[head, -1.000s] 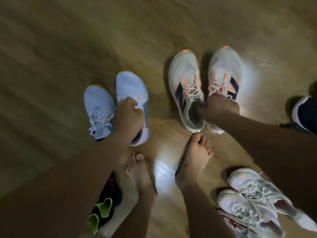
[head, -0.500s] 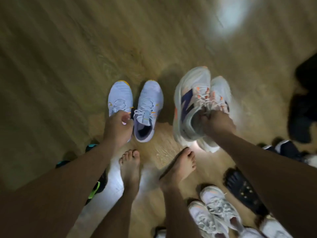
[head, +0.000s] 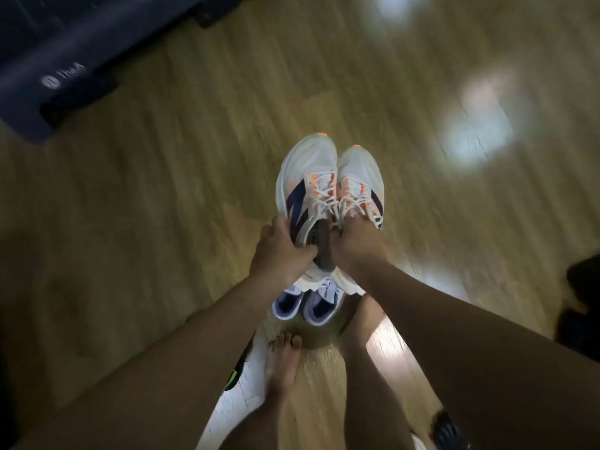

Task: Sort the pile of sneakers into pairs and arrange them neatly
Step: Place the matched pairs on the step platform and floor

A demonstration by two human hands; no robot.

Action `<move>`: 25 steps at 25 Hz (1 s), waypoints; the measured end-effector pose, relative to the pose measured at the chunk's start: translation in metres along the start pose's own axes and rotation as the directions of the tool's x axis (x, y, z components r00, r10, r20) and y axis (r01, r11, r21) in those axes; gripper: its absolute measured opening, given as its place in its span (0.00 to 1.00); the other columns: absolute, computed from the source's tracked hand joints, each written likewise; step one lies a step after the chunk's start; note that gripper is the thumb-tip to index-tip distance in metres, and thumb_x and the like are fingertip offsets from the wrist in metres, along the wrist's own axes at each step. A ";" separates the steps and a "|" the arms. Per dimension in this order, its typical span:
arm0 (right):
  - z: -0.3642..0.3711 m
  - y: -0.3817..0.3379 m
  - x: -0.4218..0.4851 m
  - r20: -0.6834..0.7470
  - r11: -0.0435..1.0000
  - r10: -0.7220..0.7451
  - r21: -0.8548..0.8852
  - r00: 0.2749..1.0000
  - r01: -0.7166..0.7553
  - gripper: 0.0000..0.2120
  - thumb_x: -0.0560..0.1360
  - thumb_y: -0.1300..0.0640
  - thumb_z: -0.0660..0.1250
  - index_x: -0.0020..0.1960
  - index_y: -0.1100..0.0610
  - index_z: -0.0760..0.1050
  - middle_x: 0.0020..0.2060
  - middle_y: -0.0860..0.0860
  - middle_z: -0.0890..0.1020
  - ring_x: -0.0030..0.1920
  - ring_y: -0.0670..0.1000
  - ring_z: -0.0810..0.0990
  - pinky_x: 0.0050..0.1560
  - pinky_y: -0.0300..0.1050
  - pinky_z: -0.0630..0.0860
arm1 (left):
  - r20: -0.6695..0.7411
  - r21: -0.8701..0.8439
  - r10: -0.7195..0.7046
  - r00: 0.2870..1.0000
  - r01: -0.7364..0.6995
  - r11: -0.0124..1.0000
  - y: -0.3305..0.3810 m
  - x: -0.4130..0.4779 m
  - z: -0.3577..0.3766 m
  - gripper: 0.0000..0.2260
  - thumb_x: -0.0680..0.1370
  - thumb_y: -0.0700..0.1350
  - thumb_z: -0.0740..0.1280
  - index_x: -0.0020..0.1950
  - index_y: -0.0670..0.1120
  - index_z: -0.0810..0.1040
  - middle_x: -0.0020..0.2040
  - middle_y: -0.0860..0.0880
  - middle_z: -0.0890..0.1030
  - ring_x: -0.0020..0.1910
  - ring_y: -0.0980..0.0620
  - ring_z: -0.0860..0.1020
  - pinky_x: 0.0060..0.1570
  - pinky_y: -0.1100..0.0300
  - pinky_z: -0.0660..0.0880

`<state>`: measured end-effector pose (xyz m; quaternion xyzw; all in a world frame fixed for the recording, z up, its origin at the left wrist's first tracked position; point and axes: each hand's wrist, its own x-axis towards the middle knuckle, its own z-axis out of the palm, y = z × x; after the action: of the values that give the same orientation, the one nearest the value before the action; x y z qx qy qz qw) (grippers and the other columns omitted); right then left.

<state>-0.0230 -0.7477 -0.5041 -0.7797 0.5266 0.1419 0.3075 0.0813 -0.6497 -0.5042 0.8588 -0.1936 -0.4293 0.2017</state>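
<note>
Two white sneakers with orange laces and navy side marks are held up side by side, toes pointing away. My left hand [head: 281, 251] grips the heel collar of the left white sneaker [head: 306, 177]. My right hand [head: 358, 245] grips the collar of the right white sneaker [head: 360, 177]. Below them on the wooden floor [head: 194, 190] stands the pale blue pair [head: 305, 303], partly hidden by the white heels and my hands.
A dark blue mat or bench [head: 65, 60] fills the top left corner. A black and green shoe [head: 235, 375] peeks out under my left forearm. Dark shoes [head: 581, 303] lie at the right edge, another dark shoe [head: 449, 431] at the bottom right. My bare feet [head: 282, 362] stand below.
My left hand let go of the pale blue sneakers, which stay on the floor, and took hold of one white sneaker. The white pair rose and moved over the blue pair.
</note>
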 end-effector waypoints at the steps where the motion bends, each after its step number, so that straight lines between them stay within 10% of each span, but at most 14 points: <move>1: -0.015 -0.013 0.003 0.017 0.999 -0.038 -0.031 0.999 0.039 0.15 0.78 0.47 0.56 0.48 0.55 0.75 0.48 0.58 0.81 0.49 0.62 0.81 0.44 0.48 0.73 | -0.034 -0.012 -0.022 0.999 0.022 1.000 0.009 -0.002 -0.011 0.22 0.67 0.53 0.69 0.57 0.52 0.66 0.54 0.48 0.71 0.50 0.45 0.76 0.48 0.49 0.76; 7: -0.084 -0.056 0.049 0.015 0.952 -0.270 -0.144 0.963 0.270 0.16 0.80 0.45 0.56 0.52 0.55 0.76 0.50 0.55 0.81 0.51 0.59 0.81 0.42 0.45 0.67 | -0.283 -0.082 -0.101 0.954 0.081 0.993 0.066 0.029 -0.043 0.20 0.66 0.52 0.66 0.55 0.51 0.66 0.55 0.46 0.76 0.49 0.42 0.79 0.49 0.47 0.77; 18: -0.120 -0.133 0.112 0.027 0.909 -0.396 -0.133 0.918 0.396 0.12 0.79 0.46 0.53 0.44 0.52 0.69 0.44 0.55 0.80 0.44 0.59 0.79 0.41 0.46 0.69 | -0.252 -0.148 -0.025 0.967 -0.014 0.989 0.092 0.075 -0.132 0.23 0.70 0.58 0.72 0.57 0.48 0.68 0.54 0.50 0.77 0.50 0.51 0.77 0.46 0.58 0.73; 25: -0.073 -0.277 0.167 0.090 0.812 -0.544 -0.196 0.834 0.551 0.12 0.81 0.46 0.53 0.49 0.52 0.69 0.42 0.48 0.76 0.43 0.54 0.78 0.42 0.47 0.72 | -0.499 -0.406 -0.260 0.827 0.042 0.913 0.018 0.145 -0.242 0.19 0.81 0.61 0.53 0.57 0.49 0.75 0.51 0.47 0.81 0.52 0.48 0.78 0.53 0.54 0.73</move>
<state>0.2885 -0.8451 -0.4478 -0.9243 0.2571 0.1146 0.2576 0.3562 -0.6949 -0.4577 0.9023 0.0275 -0.2122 0.3742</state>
